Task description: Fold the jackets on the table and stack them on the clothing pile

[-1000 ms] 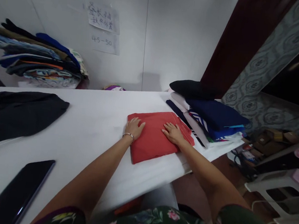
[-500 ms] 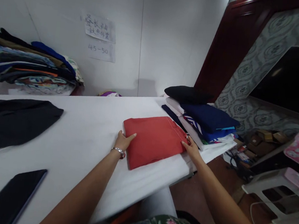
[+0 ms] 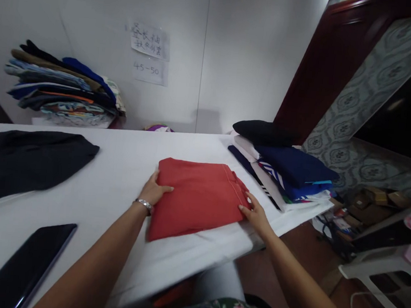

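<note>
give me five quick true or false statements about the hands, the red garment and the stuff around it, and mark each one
1. The left hand touches the red garment. True.
2. The bracelet is on the right wrist. False: it is on the left wrist.
3. The right hand is at the red garment's right side. True.
4. The red garment lies on top of the right-hand stack. False: it lies on the table.
5. The phone lies to the left of the red garment. True.

2 hands (image 3: 154, 190) apart, thumbs (image 3: 167, 189) inward
</note>
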Demonstrator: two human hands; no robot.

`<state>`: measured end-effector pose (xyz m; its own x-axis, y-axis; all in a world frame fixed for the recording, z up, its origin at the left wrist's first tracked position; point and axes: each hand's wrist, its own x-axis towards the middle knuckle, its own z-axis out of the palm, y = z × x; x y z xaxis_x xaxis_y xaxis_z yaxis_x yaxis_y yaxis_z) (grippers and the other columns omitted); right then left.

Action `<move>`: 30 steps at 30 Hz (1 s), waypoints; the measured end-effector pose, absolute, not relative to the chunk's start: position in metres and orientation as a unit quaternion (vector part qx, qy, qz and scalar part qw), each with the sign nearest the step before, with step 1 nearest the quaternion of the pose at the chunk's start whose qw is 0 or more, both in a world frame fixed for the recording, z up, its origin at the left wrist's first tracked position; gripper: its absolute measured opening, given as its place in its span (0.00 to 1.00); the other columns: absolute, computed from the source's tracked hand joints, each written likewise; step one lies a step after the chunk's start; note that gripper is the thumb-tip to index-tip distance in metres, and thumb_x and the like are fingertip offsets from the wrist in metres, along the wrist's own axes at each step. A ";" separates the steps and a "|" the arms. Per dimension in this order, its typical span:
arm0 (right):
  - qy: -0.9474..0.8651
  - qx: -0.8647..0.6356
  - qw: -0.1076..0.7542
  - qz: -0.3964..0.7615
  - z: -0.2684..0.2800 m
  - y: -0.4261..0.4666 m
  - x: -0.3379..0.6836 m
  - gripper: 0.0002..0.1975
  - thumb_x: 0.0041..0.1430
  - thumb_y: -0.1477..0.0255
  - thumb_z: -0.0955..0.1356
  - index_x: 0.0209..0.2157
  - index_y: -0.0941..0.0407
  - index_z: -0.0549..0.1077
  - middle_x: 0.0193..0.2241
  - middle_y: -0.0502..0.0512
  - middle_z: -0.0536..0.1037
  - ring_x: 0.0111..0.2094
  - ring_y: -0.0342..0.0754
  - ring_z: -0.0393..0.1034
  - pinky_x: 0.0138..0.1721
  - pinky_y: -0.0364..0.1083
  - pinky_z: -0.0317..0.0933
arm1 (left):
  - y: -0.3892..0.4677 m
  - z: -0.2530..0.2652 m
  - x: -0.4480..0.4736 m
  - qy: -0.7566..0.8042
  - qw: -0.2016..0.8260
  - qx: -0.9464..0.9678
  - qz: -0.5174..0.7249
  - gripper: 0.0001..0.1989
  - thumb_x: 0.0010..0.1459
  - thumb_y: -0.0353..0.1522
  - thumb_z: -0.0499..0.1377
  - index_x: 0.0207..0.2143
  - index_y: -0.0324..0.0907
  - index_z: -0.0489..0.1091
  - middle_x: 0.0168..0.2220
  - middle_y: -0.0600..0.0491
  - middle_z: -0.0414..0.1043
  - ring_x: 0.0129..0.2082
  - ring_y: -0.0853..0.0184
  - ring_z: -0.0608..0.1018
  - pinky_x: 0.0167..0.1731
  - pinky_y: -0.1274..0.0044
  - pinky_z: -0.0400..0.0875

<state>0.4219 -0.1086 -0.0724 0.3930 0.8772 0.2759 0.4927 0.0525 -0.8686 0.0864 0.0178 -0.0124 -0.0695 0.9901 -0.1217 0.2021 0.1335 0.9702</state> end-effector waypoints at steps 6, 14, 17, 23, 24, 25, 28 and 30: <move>-0.588 -0.652 0.461 0.132 -0.067 -0.124 0.393 0.33 0.52 0.61 0.69 0.59 0.53 0.61 0.62 0.59 0.58 0.63 0.54 0.50 0.61 0.57 0.48 | 0.010 -0.022 0.062 0.612 0.471 0.475 0.422 0.43 0.40 0.28 0.67 0.60 0.41 0.56 0.51 0.45 0.71 0.47 0.59 0.76 0.48 0.69 0.71; -0.634 -0.615 0.460 0.089 -0.062 -0.107 0.395 0.17 0.56 0.69 0.63 0.47 0.51 0.73 0.54 0.57 0.67 0.55 0.52 0.61 0.57 0.55 0.56 | 0.003 -0.016 0.070 0.640 0.408 0.515 0.399 0.41 0.42 0.27 0.66 0.59 0.39 0.57 0.54 0.44 0.68 0.51 0.57 0.73 0.52 0.69 0.67; -0.642 -0.648 0.398 0.093 -0.071 -0.104 0.400 0.18 0.56 0.71 0.61 0.47 0.53 0.74 0.51 0.58 0.70 0.53 0.53 0.64 0.56 0.55 0.58 | 0.000 -0.013 0.072 0.639 0.405 0.514 0.404 0.40 0.41 0.26 0.66 0.59 0.39 0.57 0.53 0.44 0.69 0.51 0.58 0.73 0.53 0.70 0.66; -0.696 -0.675 0.246 -0.006 -0.045 -0.106 0.390 0.19 0.58 0.71 0.60 0.49 0.55 0.72 0.56 0.61 0.66 0.57 0.59 0.58 0.57 0.59 0.53 | -0.003 -0.011 0.075 0.641 0.407 0.516 0.397 0.40 0.44 0.27 0.65 0.60 0.37 0.55 0.53 0.42 0.68 0.52 0.57 0.72 0.54 0.69 0.65; -0.706 -0.665 0.244 -0.022 -0.034 -0.104 0.381 0.20 0.59 0.70 0.61 0.51 0.55 0.71 0.59 0.61 0.63 0.60 0.59 0.54 0.58 0.60 0.51 | -0.003 -0.011 0.075 0.644 0.401 0.518 0.396 0.40 0.44 0.27 0.65 0.60 0.36 0.55 0.52 0.42 0.69 0.51 0.56 0.73 0.53 0.68 0.66; -0.718 -0.649 0.248 -0.032 -0.024 -0.100 0.370 0.21 0.59 0.69 0.61 0.53 0.56 0.69 0.61 0.61 0.59 0.62 0.59 0.50 0.59 0.60 0.49 | -0.003 -0.012 0.075 0.647 0.396 0.521 0.391 0.41 0.44 0.27 0.64 0.60 0.36 0.55 0.51 0.42 0.70 0.50 0.56 0.74 0.52 0.68 0.66; -0.770 -0.583 0.258 -0.028 0.003 -0.078 0.334 0.26 0.62 0.62 0.60 0.60 0.55 0.60 0.65 0.58 0.48 0.66 0.56 0.38 0.62 0.59 0.41 | -0.002 -0.015 0.074 0.654 0.387 0.531 0.375 0.41 0.45 0.29 0.64 0.61 0.36 0.53 0.50 0.43 0.71 0.49 0.57 0.74 0.52 0.69 0.66; -0.794 -0.558 0.240 -0.014 0.012 -0.056 0.318 0.29 0.63 0.58 0.58 0.62 0.52 0.54 0.67 0.55 0.43 0.66 0.54 0.32 0.63 0.59 0.35 | -0.001 -0.019 0.072 0.651 0.390 0.534 0.373 0.41 0.45 0.30 0.64 0.61 0.38 0.53 0.50 0.44 0.71 0.51 0.58 0.73 0.52 0.70 0.66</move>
